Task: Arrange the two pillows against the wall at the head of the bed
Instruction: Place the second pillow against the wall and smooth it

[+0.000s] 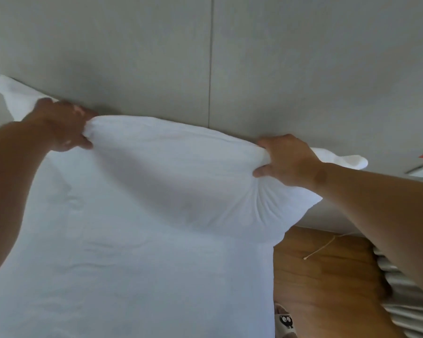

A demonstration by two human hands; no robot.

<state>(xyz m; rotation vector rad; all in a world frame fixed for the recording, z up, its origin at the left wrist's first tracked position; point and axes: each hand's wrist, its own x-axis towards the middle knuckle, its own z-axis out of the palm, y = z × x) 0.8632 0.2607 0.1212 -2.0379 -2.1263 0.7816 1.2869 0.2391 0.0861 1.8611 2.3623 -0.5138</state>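
I see soft, even daylight with no glare; a faint shadow lies on the pillow (171,172) between my left hand (66,125) and right hand (286,159). Wide-angle bending and slight softness grow outward from both hands.

Counted: one white pillow (181,172) seen as a distinct item; a second was not separable from the white bedding. Two bare hands, left (64,125) and right (286,159). One bed (132,276). One slipper (285,322) on the floor. One cord (319,250).
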